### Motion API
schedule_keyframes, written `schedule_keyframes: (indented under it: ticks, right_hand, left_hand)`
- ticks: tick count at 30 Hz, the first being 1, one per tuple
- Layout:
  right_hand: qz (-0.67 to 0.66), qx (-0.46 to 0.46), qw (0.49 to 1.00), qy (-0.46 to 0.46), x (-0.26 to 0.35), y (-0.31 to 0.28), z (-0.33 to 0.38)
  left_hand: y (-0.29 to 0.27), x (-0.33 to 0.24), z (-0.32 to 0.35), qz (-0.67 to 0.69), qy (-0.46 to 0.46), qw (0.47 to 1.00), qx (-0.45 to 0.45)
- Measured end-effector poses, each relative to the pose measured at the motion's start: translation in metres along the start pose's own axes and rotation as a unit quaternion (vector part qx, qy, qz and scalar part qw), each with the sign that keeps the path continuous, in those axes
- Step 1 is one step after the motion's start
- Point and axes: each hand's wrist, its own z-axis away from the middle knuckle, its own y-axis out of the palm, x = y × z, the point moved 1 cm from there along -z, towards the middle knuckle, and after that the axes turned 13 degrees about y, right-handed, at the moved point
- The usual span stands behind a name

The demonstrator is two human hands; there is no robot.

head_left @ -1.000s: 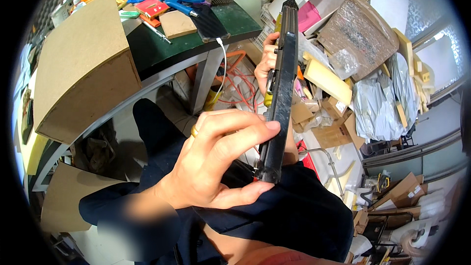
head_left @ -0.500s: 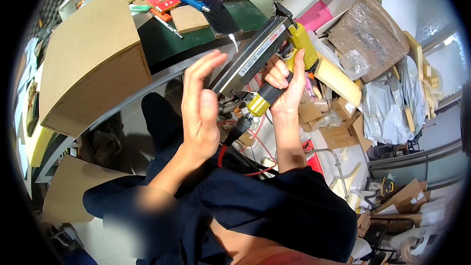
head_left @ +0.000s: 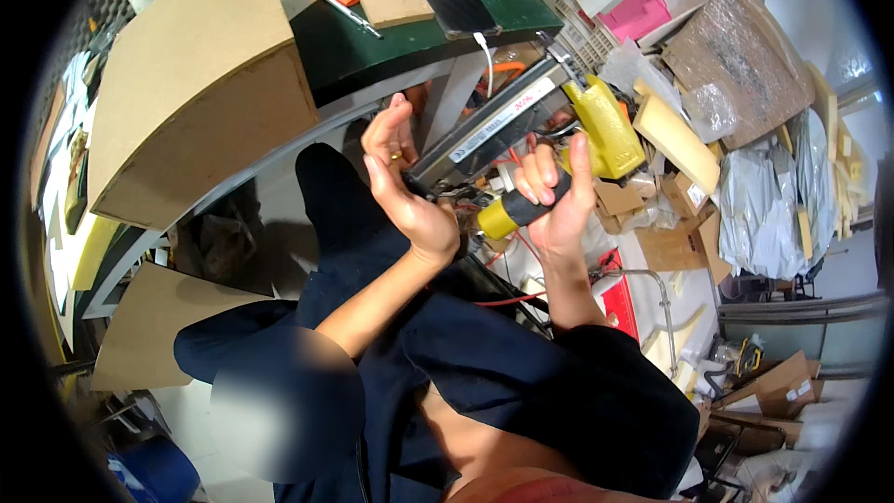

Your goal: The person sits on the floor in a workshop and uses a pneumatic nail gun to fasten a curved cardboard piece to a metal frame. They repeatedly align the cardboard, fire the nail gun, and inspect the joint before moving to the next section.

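A yellow nail gun (head_left: 596, 121) sits between the hands, its long dark magazine (head_left: 489, 130) slanting from the open left hand (head_left: 405, 186), which presses its lower end, up toward the right. The right hand (head_left: 554, 200) grips the handle. A second ago the magazine stood nearly upright; half a second ago it already slanted.

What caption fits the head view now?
Right hand grips yellow nail gun; left hand braces its long magazine.
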Motion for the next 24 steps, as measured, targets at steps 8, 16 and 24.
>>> schedule_keyframes:
  ticks: [8,16,24]
  right_hand:
    - [0.052,-0.06,0.996,-0.05,0.01,-0.012,0.0]
    - [0.211,-0.385,0.871,-0.219,0.067,-0.086,-0.007]
    - [0.406,-0.716,0.56,-0.097,0.046,-0.315,0.029]
  left_hand:
    - [-0.016,0.011,0.0,-0.034,-0.051,0.986,0.153]
    - [-0.101,0.023,0.014,-0.145,-0.291,0.913,0.248]
    - [-0.176,0.001,0.01,-0.201,-0.355,0.895,0.182]
